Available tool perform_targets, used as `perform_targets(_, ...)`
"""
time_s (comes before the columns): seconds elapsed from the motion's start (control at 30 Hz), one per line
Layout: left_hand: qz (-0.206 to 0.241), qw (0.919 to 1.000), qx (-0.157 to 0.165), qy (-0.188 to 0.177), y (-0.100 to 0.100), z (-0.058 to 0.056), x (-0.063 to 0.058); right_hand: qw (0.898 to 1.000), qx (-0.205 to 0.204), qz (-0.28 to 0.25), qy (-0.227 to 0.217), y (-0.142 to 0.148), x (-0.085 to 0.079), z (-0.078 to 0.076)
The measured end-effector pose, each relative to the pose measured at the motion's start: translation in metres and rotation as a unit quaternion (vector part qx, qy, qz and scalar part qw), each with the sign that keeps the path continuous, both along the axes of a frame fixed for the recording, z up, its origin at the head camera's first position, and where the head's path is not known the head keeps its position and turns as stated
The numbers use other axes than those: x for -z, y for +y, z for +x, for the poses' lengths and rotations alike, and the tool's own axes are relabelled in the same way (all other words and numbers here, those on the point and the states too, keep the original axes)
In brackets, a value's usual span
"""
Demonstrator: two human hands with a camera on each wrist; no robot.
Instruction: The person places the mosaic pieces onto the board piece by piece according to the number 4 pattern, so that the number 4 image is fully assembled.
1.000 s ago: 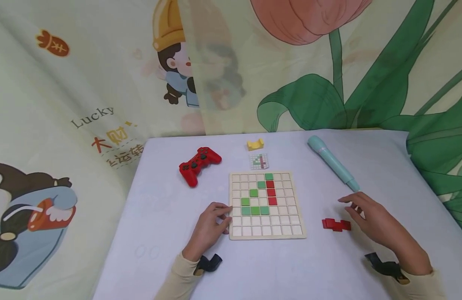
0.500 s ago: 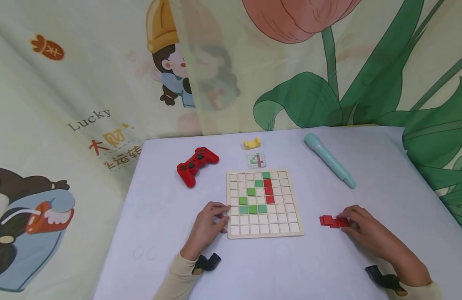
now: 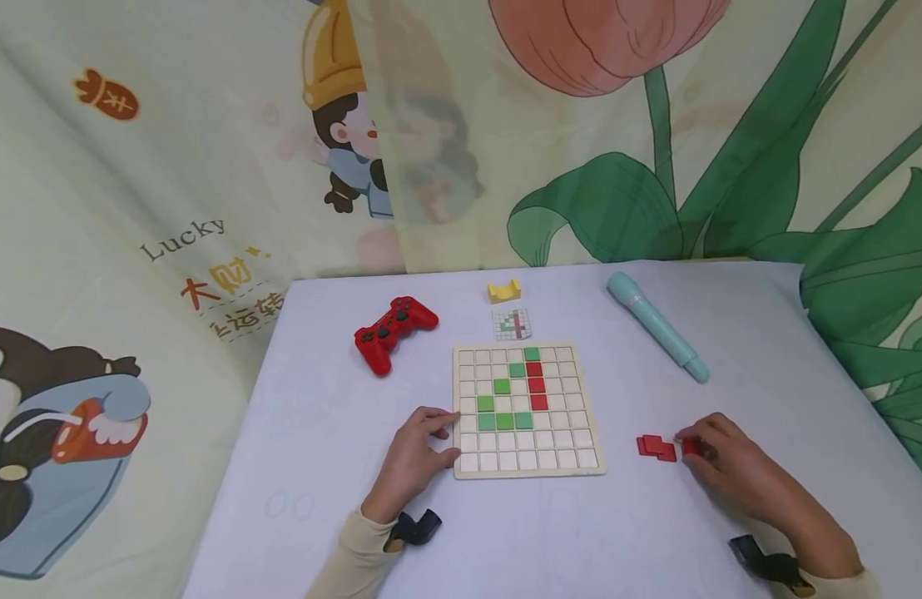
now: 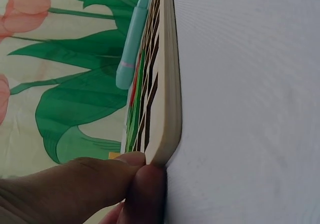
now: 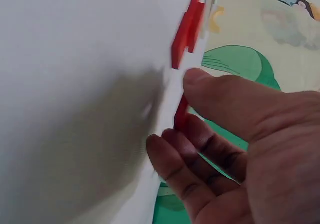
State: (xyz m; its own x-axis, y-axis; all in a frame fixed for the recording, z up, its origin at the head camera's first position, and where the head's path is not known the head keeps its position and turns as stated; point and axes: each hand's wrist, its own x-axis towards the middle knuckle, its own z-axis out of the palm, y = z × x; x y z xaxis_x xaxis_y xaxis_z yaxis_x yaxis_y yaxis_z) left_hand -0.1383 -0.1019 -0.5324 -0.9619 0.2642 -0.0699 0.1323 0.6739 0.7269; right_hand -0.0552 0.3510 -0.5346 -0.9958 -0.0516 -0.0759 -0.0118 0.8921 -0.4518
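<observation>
A square wooden grid board [image 3: 532, 475] lies on the table, with green and red square tiles set in some of its cells. My left hand [image 3: 410, 453] rests at the board's left edge, thumb and a finger touching it apart from each other. In the left wrist view the fingertips meet the board's side [image 4: 170, 94] near a corner. To the right of the board, my right hand [image 3: 734, 457] pinches a red square tile [image 5: 181, 113] between thumb and fingers, tilted and partly hidden. Several other red tiles [image 3: 656, 448] lie overlapping just left of that hand.
Behind the board lie a small pattern card [image 3: 511, 324] and a yellow curved block [image 3: 504, 291]. A red game controller [image 3: 395, 334] is at the back left, a teal microphone-shaped stick [image 3: 658, 326] at the back right. A printed curtain [image 3: 446, 241] hangs behind the table.
My right hand has come down to the red tiles and pinched one, which now sits slightly apart from the others. The left hand stays at the board's edge, its thumb a little straighter.
</observation>
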Motion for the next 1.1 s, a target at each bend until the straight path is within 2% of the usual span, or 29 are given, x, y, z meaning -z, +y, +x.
perform_targets(0.13, 0.002, 1.0000, 0.001, -0.003, 0.000, 0.001, -0.001, 0.999, -0.007, -0.008, 0.049, -0.007, -0.009, -0.005)
perform_targets(0.23, -0.001, 1.0000, 0.002, -0.005, 0.000, 0.001, 0.000, 0.995, -0.029, -0.018, 0.091, -0.021, -0.018, -0.012)
perform_targets(0.33, -0.005, 1.0000, 0.002, -0.006, 0.001, 0.002, 0.000, 0.989, -0.066, -0.023, 0.130, -0.040, -0.027, -0.022)
perform_targets(0.47, -0.010, 0.9999, -0.004, -0.007, 0.004, 0.003, 0.000, 0.976, -0.136, -0.020, 0.168, -0.064, -0.032, -0.040)
perform_targets(0.53, -0.012, 0.9999, -0.006, -0.006, 0.005, 0.004, -0.001, 0.972, -0.165, -0.021, 0.166, -0.076, -0.032, -0.050)
perform_targets(0.73, -0.011, 0.9999, 0.000, -0.002, 0.006, 0.005, -0.002, 0.974, -0.201, -0.026, 0.104, -0.115, -0.031, -0.072)
perform_targets(0.93, 0.008, 0.9999, 0.013, -0.005, 0.004, 0.004, -0.001, 0.966, -0.229, -0.019, 0.115, -0.146, -0.027, -0.088)
perform_targets(1.1, 0.005, 0.9999, 0.010, -0.009, 0.004, 0.005, -0.001, 0.963, -0.236, -0.031, 0.123, -0.159, -0.025, -0.093)
